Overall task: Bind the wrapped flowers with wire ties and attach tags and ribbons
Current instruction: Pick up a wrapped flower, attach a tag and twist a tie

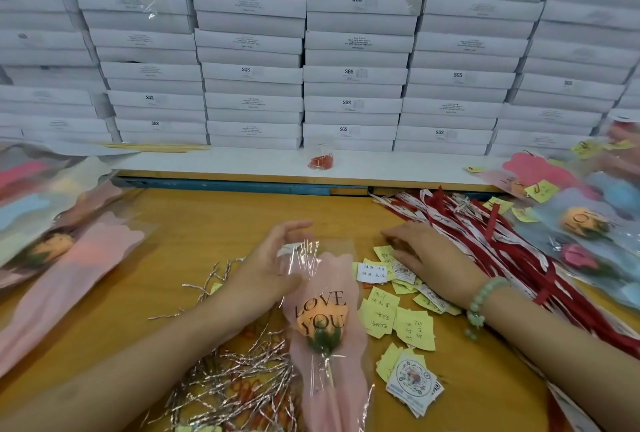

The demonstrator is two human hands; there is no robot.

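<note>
My left hand point(270, 269) grips the wrapped flower point(325, 321) by its top, stem running back toward me. My right hand point(429, 258), fingers flat and released, rests on the tags point(381, 314) just right of it.

wrapped flower point(322, 321) flat; wire ties point(239, 376) left, tags point(414, 326) right

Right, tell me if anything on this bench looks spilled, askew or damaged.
Nothing looks damaged. The silver wire ties lie in a tangled heap beside the wrapped flower, and the yellow tags are strewn loose by the right hand. Likely working clutter, not a spill.
</note>
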